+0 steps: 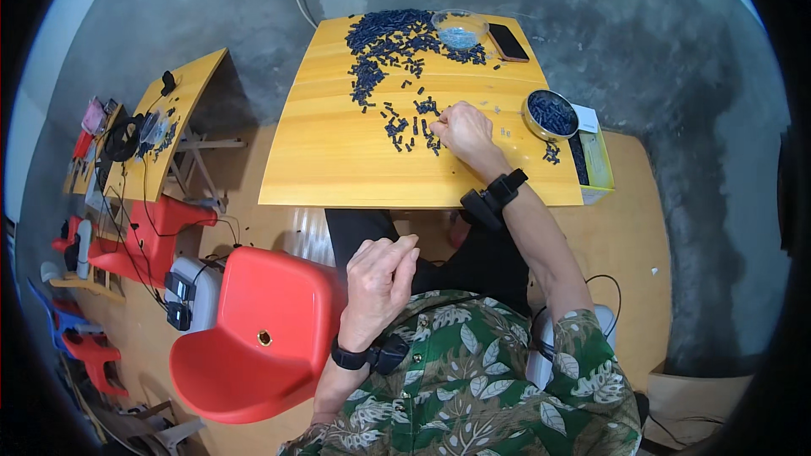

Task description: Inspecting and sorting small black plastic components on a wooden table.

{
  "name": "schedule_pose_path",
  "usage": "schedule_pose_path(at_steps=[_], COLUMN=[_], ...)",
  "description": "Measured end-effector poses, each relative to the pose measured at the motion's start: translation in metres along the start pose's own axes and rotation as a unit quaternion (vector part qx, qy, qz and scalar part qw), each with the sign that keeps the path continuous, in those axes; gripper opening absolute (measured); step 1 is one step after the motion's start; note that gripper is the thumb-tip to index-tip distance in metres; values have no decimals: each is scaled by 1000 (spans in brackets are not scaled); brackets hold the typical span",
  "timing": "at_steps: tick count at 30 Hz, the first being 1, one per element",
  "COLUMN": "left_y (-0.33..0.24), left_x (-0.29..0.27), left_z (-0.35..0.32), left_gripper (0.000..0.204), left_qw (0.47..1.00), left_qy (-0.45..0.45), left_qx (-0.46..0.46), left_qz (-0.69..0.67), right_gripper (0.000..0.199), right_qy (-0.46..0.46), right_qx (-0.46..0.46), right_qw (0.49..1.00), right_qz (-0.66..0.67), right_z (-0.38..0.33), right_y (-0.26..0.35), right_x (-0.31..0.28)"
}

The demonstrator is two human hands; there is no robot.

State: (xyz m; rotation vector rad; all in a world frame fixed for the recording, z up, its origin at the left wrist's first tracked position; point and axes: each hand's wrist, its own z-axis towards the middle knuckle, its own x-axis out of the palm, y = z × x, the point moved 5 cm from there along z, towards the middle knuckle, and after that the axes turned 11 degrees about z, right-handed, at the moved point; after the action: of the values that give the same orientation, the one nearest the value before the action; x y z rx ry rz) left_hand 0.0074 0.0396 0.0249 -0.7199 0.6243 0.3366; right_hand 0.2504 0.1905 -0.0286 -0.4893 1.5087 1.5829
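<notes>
You get even, soft daylight here, bright on the yellow table (338,160) with only faint shadows beneath it. The fisheye bends straight edges toward a black rim. The centre stays sharp; the far-left clutter blurs slightly, and the red chair (270,329) shows mild glare.

A red plastic chair (253,333) stands at the lower left, just beside a white and black box with cables (187,291). Further left, a second wooden table (198,76) carries dark cables and small devices, with more red chairs (152,232) below it. On the main table (338,160), a black phone (508,42) lies at the far edge near a clear bowl (460,29). The floor (659,34) is grey concrete.
</notes>
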Motion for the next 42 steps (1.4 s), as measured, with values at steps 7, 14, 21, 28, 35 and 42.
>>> schedule_pose_path(at_steps=[7,14,21,28,35,42], left_y=[-1,-4,0,-2,-1,0], left_x=[2,2,-1,-4,-4,-2], left_z=[0,2,1,1,1,-2], left_gripper=[12,14,12,22,28,28], left_qw=[1000,1000,999,991,995,994], left_qy=[6,5,-9,-56,-44,-55], left_qx=[-7,10,-44,-80,-18,-27], left_qz=[-2,3,-3,-94,-92,-92], right_gripper=[23,20,18,18,16,14], right_qy=[7,-12,117,274,289,254], right_qx=[33,37,16,84,160,149], right_qw=[999,998,797,482,400,460], right_qz=[13,48,592,828,855,838], right_z=[12,16,-65,-168,-186,-190], right_y=[-3,-2,16,55,64,66], right_x=[6,6,-20,7,20,20])
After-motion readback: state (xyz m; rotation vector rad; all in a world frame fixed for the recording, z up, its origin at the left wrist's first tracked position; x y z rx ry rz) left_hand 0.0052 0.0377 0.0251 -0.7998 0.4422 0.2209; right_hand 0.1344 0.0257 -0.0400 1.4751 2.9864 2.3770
